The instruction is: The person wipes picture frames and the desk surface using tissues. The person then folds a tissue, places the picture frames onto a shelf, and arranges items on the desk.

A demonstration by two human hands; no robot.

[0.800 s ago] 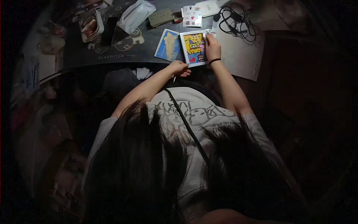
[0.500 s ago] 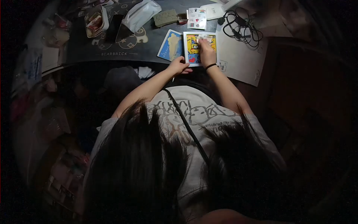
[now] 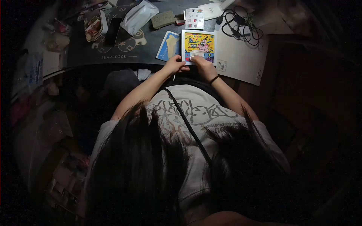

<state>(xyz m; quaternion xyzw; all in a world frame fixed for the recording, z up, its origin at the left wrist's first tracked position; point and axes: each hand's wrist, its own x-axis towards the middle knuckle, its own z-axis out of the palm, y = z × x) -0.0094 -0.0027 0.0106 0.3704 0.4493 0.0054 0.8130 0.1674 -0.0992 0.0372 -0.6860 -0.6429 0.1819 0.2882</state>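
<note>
A white-framed cartoon picture [image 3: 200, 38], bright yellow with two cartoon figures and a blue lower strip, is at the desk's front edge. My left hand [image 3: 174, 64] grips its lower left corner, with the thumb near the frame's side and some fingers below. In my right hand [image 3: 206, 68] is a crumpled white tissue [image 3: 197, 55], pressed against the lower middle of the picture. The fingers are closed round the tissue and hide part of it. Just left of the frame lies a blue card [image 3: 168, 46] with a cream shape on it.
Behind the frame are a sticker sheet [image 3: 195, 18] and a grey-green block [image 3: 163, 20]. A white tissue pack [image 3: 139, 17] and an open container [image 3: 95, 27] stand farther left. To the right, a coiled black cable [image 3: 241, 24] lies over a large pale sheet [image 3: 241, 60].
My right hand has moved down and slightly left over the picture with the tissue, uncovering the upper part with both figures. My left hand stays at the frame's corner.
</note>
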